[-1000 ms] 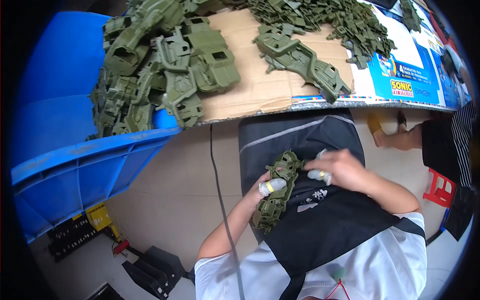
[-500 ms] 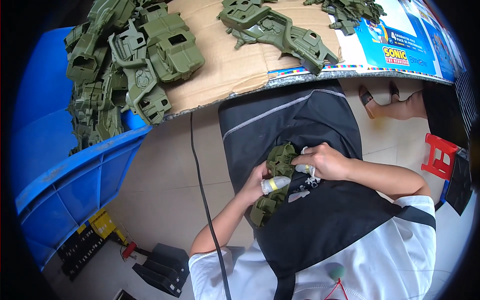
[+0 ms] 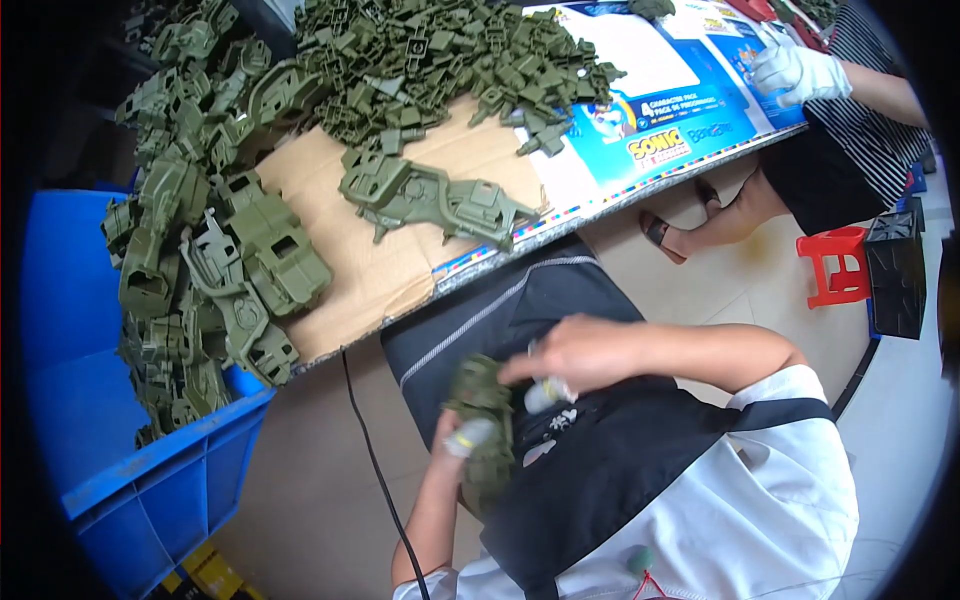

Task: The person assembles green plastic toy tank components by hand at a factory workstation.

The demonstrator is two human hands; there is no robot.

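Note:
Over my lap, my left hand [image 3: 457,436] grips an olive green plastic toy part [image 3: 484,425], with white tape on a finger. My right hand [image 3: 568,352] reaches across from the right and touches the top of the same part; a taped fingertip shows below it. Both hands are blurred by motion. On the table in front lies a flat green toy vehicle frame [image 3: 430,197] on brown cardboard [image 3: 370,262]. A heap of green vehicle bodies [image 3: 215,240] fills the left side.
A blue plastic crate [image 3: 120,480] stands at the left under the heap. Small green parts [image 3: 440,60] pile at the table's far side. Another person's white-gloved hand [image 3: 795,72] rests at upper right. A red stool [image 3: 835,265] and a black cable [image 3: 372,470] are on the floor.
The view has tilted up, so the table and heap fill more of the picture. My hands keep turning the green part over my lap.

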